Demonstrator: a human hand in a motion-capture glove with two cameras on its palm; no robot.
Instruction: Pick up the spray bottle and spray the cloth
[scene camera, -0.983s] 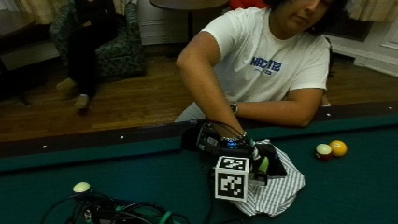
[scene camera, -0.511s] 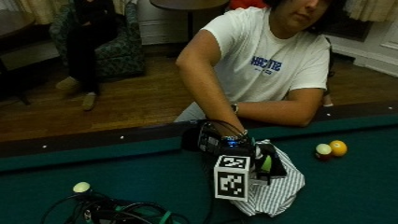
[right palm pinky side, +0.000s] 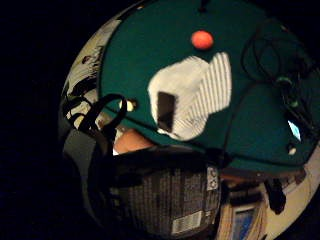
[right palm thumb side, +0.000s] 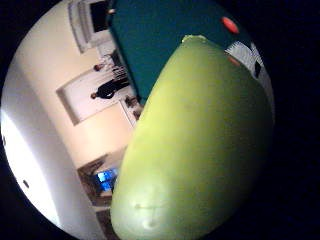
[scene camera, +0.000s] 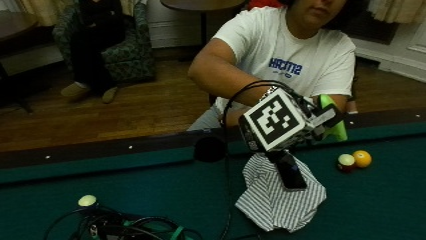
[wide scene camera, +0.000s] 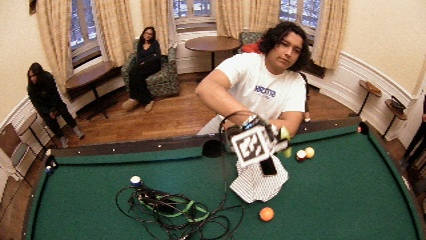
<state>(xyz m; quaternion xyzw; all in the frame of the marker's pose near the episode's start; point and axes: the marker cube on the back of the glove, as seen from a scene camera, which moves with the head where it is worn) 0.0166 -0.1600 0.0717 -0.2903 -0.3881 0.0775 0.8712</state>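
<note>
The person at the green-felt pool table (scene camera: 120, 180) has the black-gloved right hand (scene camera: 303, 125) raised above the felt, fingers wrapped around a lime-green plastic spray bottle (scene camera: 333, 122). Only a green sliver of the bottle shows past the hand from outside; in the thumb side palm view its rounded green body (right palm thumb side: 200, 145) fills most of the frame, and the little finger side palm view shows its printed label with a barcode (right palm pinky side: 172, 197) right against the palm. Directly below the grip lies the white cloth with thin dark stripes (scene camera: 279, 197), rumpled on the felt, with a small flat black rectangular object (scene camera: 291, 171) resting on it. Just beyond the cloth, away from the person, sits an orange ball (wide scene camera: 266, 214). Off to the bottle's side, near the rail, a yellow ball (scene camera: 362, 158) touches a white-and-dark one (scene camera: 345, 162). A tangle of black cables (wide scene camera: 173, 210) lies well apart from the hand.
</note>
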